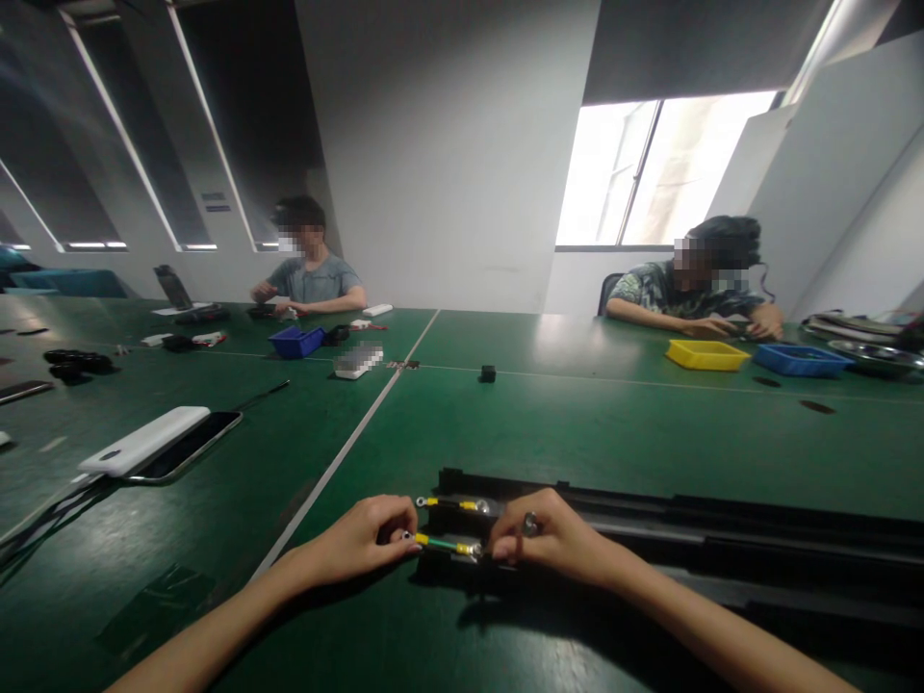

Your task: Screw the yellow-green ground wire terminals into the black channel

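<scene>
A long black rail (pixel 693 525) lies across the green table (pixel 505 423) in front of me. Two short green-yellow wires with metal ring lugs sit at its left end, one (pixel 454 503) behind, one (pixel 442 545) in front. My left hand (pixel 365 539) is curled and pinches the left end of the front wire. My right hand (pixel 545 539) is closed near that wire's right lug and holds a small metal piece, perhaps a screw (pixel 530 525), between its fingers.
A white power bank (pixel 144 440) and a phone (pixel 189 447) lie at the left. Across the table two people work near a blue bin (pixel 296 341), a yellow tray (pixel 705 354) and a blue tray (pixel 801 359). A small black block (pixel 488 373) sits mid-table.
</scene>
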Demonstrator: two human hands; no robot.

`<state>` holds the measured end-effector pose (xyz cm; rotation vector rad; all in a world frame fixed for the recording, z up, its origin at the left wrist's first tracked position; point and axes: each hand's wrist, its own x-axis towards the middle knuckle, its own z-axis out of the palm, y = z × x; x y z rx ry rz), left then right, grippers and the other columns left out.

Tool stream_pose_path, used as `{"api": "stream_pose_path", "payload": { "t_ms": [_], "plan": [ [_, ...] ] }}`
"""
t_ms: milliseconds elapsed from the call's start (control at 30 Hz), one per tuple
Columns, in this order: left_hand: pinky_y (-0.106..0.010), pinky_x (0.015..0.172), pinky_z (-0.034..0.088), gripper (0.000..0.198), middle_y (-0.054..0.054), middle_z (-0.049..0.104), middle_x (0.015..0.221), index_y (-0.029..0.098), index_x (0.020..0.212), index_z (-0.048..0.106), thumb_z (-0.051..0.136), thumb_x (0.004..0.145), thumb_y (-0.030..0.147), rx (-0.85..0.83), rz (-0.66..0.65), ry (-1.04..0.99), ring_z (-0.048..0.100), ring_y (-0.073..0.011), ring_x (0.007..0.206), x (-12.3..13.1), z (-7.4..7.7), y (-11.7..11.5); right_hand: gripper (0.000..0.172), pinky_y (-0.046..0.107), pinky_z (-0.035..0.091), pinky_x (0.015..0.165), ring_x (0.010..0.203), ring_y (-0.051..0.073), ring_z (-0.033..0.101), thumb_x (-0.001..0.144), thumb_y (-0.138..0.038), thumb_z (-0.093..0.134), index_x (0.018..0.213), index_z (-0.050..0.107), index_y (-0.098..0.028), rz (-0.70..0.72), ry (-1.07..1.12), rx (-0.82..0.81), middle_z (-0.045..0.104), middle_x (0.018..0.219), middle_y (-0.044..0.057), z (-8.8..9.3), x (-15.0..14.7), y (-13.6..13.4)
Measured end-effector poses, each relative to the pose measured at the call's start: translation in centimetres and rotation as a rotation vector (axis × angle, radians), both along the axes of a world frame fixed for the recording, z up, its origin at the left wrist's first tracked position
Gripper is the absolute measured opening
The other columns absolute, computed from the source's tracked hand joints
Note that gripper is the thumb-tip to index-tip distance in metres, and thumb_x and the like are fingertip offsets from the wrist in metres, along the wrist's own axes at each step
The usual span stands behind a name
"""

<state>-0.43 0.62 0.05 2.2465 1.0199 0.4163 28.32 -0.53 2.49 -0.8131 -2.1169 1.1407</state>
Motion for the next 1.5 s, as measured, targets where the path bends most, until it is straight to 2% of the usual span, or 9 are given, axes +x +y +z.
{"api": "stream_pose_path", "payload": {
  "t_ms": [700,1500],
  "plan": [
    [-0.020,0.059,0.035,0.008,0.003,0.052,0.075,0.015,0.084,0.056,0.059,0.087,0.022,0.005,0.007,0.014,0.047,-0.0125,0.065,0.09,0.05,-0.09,0.034,0.022,0.044,0.054,0.056,0.013,0.057,0.080,-0.045,0.069,0.077,0.077,-0.012,0.007,0.016,0.025,0.067,0.062,0.005,-0.05,0.03,0.07],
    [-0.020,0.060,0.036,0.008,0.002,0.053,0.077,0.015,0.084,0.056,0.059,0.087,0.022,0.008,-0.004,0.006,0.048,-0.0127,0.066,0.06,0.10,0.01,0.030,0.021,0.044,0.052,0.053,0.012,0.057,0.079,-0.041,0.071,0.075,0.077,-0.011,0.008,0.037,-0.022,0.066,0.060,0.005,-0.15,-0.03,0.00]
  ]
}}
